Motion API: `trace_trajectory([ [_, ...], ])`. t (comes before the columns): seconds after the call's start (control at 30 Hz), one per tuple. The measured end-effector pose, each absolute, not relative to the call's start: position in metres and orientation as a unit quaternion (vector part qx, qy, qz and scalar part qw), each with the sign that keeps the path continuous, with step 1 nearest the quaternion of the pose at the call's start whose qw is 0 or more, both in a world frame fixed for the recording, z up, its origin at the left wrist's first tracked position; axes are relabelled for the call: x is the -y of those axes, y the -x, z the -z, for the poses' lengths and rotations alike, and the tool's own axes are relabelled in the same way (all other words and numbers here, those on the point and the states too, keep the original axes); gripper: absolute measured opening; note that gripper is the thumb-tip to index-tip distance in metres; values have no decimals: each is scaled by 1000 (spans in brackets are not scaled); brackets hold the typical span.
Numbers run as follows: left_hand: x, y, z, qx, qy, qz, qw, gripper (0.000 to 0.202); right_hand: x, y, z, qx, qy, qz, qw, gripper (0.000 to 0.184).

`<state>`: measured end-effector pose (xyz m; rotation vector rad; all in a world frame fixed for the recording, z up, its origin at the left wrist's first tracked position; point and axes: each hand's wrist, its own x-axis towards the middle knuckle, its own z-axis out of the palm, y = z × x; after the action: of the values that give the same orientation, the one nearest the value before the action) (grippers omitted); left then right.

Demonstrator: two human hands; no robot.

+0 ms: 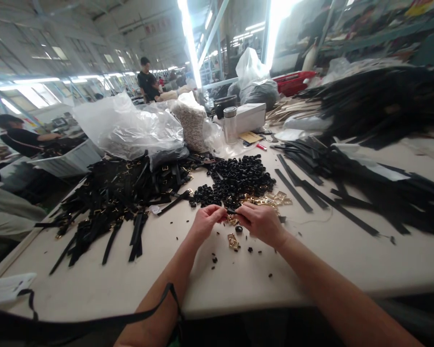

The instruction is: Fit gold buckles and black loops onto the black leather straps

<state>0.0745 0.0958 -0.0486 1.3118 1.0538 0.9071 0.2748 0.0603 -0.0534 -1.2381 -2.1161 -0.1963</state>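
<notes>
Both hands meet over the table in front of the heap of small black loops [242,173]. A short stretch of black strap [232,211] shows between them. My left hand [208,221] is closed in a pinch at the strap's left end. Fingers of my right hand [262,222] are wrapped round the strap, hiding most of it. Gold buckles [275,198] lie just beyond the right hand. Below the hands are a few more gold buckles [233,241] and a single black loop [238,229], among small dark bits.
Finished-looking black straps with buckles [112,193] are piled at left. Loose black strips [347,193] spread over the right side. Behind stand plastic bags [137,125], a glass jar [230,125] and a white box [251,117]. Two people work further off at left.
</notes>
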Motion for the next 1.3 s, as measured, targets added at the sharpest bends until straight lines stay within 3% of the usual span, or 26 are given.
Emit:
trace_trajectory([
  [0.07,-108,-54,45,-492,-612,-391,480,26,-62,-278,54,810,477,84,330,29],
  [0.13,-121,-32,42,-550,-682,-366,314,18,-62,-281,54,811,479,93,324,28],
  [0.23,-135,-9,41,-617,-737,-250,117,9,-63,-283,54,810,483,101,317,28],
  [0.33,-141,-2,43,-629,-759,-155,60,8,-63,-284,54,810,483,101,316,29],
  [0.47,-141,-6,42,-642,-749,-158,43,4,-64,-283,55,810,486,89,317,31],
  [0.57,-137,-15,39,-641,-715,-239,144,10,-64,-282,56,806,487,71,329,28],
  [0.7,-123,-41,40,-553,-586,-365,467,28,-64,-281,56,796,488,40,356,22],
  [0.8,-107,-64,45,-484,-478,-404,612,36,-64,-280,54,775,502,24,383,19],
  [0.97,-92,-86,50,-442,-398,-428,680,39,-64,-276,55,767,519,18,377,20],
  [1.3,-93,-88,60,-430,-344,-447,705,39,-64,-273,56,754,526,12,393,20],
])
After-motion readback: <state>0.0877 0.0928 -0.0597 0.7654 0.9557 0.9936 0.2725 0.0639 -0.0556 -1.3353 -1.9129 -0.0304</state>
